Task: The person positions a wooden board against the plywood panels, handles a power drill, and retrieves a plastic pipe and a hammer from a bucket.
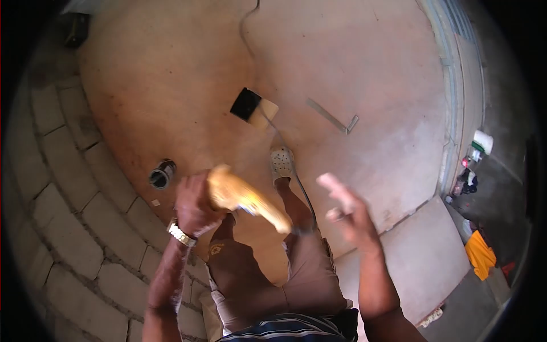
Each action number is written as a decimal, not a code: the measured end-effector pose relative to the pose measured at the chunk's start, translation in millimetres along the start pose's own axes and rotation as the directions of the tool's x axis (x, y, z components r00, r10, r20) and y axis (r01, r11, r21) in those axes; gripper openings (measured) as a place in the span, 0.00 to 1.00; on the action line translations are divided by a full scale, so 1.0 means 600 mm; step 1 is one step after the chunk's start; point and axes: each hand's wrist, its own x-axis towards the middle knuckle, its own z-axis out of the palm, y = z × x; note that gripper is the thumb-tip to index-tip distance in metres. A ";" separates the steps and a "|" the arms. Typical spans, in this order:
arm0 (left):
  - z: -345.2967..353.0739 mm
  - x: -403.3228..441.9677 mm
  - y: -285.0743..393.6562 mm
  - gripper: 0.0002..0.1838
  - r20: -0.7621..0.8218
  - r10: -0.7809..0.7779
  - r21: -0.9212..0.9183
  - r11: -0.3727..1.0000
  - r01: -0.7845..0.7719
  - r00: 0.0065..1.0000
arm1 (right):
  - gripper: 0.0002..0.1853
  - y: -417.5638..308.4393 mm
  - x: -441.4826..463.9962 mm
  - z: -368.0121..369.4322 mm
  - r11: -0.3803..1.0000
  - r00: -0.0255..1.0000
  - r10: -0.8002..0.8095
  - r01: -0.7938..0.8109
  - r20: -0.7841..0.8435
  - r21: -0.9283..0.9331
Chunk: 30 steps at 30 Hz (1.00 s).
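My left hand (196, 202), with a metal watch on the wrist, is closed around a yellow corded power tool (245, 199). The tool is smeared by motion, so its exact kind does not show. It slants down to the right, in front of my legs. From its lower end a dark cable (305, 196) runs up past my light clog (281, 163). My right hand (350, 214) is in the air to the right, apart from the tool, fingers stretched out and nothing in them. It is slightly blurred.
A black and tan square piece (246, 105) lies ahead beside the cable. To its right is an L-shaped metal piece (336, 118). An open can (162, 174) stands near the block wall (71, 211) on the left. An orange cloth (481, 255) lies far right.
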 end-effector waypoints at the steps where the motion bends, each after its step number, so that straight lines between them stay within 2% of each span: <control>1: -0.021 0.016 0.036 0.45 0.124 0.083 -0.003 0.996 -0.084 0.989 | 0.44 0.023 -0.009 0.012 0.998 0.990 0.045 -0.051 0.133 0.047; 2: -0.030 0.030 0.072 0.44 0.186 0.186 0.008 0.982 -0.190 0.965 | 0.46 0.043 -0.025 0.024 0.991 0.961 0.081 -0.106 0.266 0.082; 4: -0.049 0.075 0.150 0.39 0.254 0.428 -0.055 0.902 -0.429 0.867 | 0.44 0.040 -0.040 0.024 0.984 0.905 0.028 -0.100 0.425 0.149; 5: -0.040 0.093 0.177 0.36 0.305 0.514 -0.066 0.851 -0.521 0.801 | 0.38 0.025 -0.057 0.023 0.846 0.882 0.080 -0.306 0.465 0.436; 6: -0.036 0.117 0.209 0.34 0.271 0.620 -0.056 0.774 -0.631 0.736 | 0.32 0.011 -0.072 0.018 0.589 0.845 0.112 -0.480 0.523 0.650; 7: -0.028 0.139 0.245 0.33 0.253 0.662 -0.037 0.735 -0.677 0.705 | 0.31 0.006 -0.080 0.008 0.549 0.850 0.176 -0.503 0.496 0.667; 8: -0.003 0.157 0.264 0.37 0.200 0.721 -0.020 0.680 -0.733 0.664 | 0.30 0.005 -0.084 -0.005 0.511 0.851 0.241 -0.520 0.466 0.685; 9: 0.010 0.179 0.286 0.40 0.189 0.725 -0.058 0.681 -0.730 0.662 | 0.28 0.014 -0.085 -0.012 0.428 0.883 0.261 -0.469 0.391 0.773; 10: 0.023 0.197 0.302 0.42 0.177 0.726 -0.101 0.685 -0.722 0.664 | 0.27 0.010 -0.082 -0.028 0.506 0.905 0.355 -0.396 0.234 0.766; 12: 0.057 0.222 0.312 0.47 0.030 0.540 -0.194 0.828 -0.525 0.841 | 0.24 0.039 -0.061 -0.070 0.498 0.894 0.422 -0.365 0.148 0.787; 13: 0.093 0.234 0.293 0.48 -0.022 0.354 -0.158 0.922 -0.353 0.935 | 0.22 0.041 -0.044 -0.089 0.558 0.887 0.458 -0.340 0.061 0.757; 14: 0.120 0.256 0.253 0.40 -0.050 0.184 -0.321 0.928 -0.191 0.982 | 0.21 0.043 -0.025 -0.107 0.614 0.873 0.486 -0.318 -0.028 0.722; 15: 0.192 0.267 0.178 0.28 -0.078 0.015 -0.306 0.951 -0.038 0.997 | 0.20 0.073 -0.015 -0.121 0.686 0.853 0.509 -0.321 -0.116 0.653; 16: 0.236 0.280 0.121 0.16 -0.001 -0.282 -0.187 0.943 0.277 0.959 | 0.21 0.091 -0.006 -0.132 0.701 0.822 0.543 -0.330 -0.173 0.632; 17: 0.283 0.298 0.059 0.12 0.017 -0.527 -0.105 0.844 0.525 0.850 | 0.21 0.110 0.000 -0.146 0.689 0.803 0.560 -0.316 -0.203 0.652; 19: 0.384 0.320 -0.076 0.10 0.009 -0.448 0.058 0.893 0.447 0.894 | 0.22 0.145 0.010 -0.159 0.655 0.759 0.613 -0.330 -0.222 0.680; 21: 0.520 0.356 -0.237 0.11 0.198 -0.314 0.465 0.864 0.193 0.928 | 0.22 0.184 0.003 -0.159 0.620 0.687 0.684 -0.369 -0.246 0.692; 22: 0.559 0.385 -0.264 0.13 0.098 -0.302 0.380 0.892 0.244 0.948 | 0.22 0.204 0.001 -0.165 0.616 0.670 0.694 -0.361 -0.265 0.701; 23: 0.566 0.422 -0.262 0.09 0.241 -0.423 0.440 0.850 0.290 0.873 | 0.22 0.221 -0.001 -0.163 0.615 0.650 0.703 -0.350 -0.289 0.707; 24: 0.595 0.440 -0.305 0.13 0.173 0.346 0.669 0.645 -0.368 0.922 | 0.22 0.240 0.001 -0.158 0.609 0.631 0.712 -0.338 -0.308 0.717; 25: 0.609 0.456 -0.303 0.14 0.198 0.147 0.664 0.707 -0.243 0.969 | 0.22 0.249 -0.002 -0.154 0.572 0.612 0.733 -0.319 -0.297 0.756; 26: 0.617 0.472 -0.295 0.15 0.214 -0.059 0.678 0.727 -0.105 0.975 | 0.23 0.258 -0.006 -0.149 0.534 0.593 0.753 -0.297 -0.286 0.791; 27: 0.617 0.476 -0.280 0.14 0.135 0.053 0.740 0.659 -0.136 0.989 | 0.23 0.267 -0.011 -0.148 0.496 0.585 0.768 -0.282 -0.263 0.821; 30: 0.665 0.477 -0.312 0.13 0.038 0.000 0.784 0.620 -0.030 0.999 | 0.27 0.298 -0.034 -0.141 0.374 0.583 0.794 -0.239 -0.176 0.896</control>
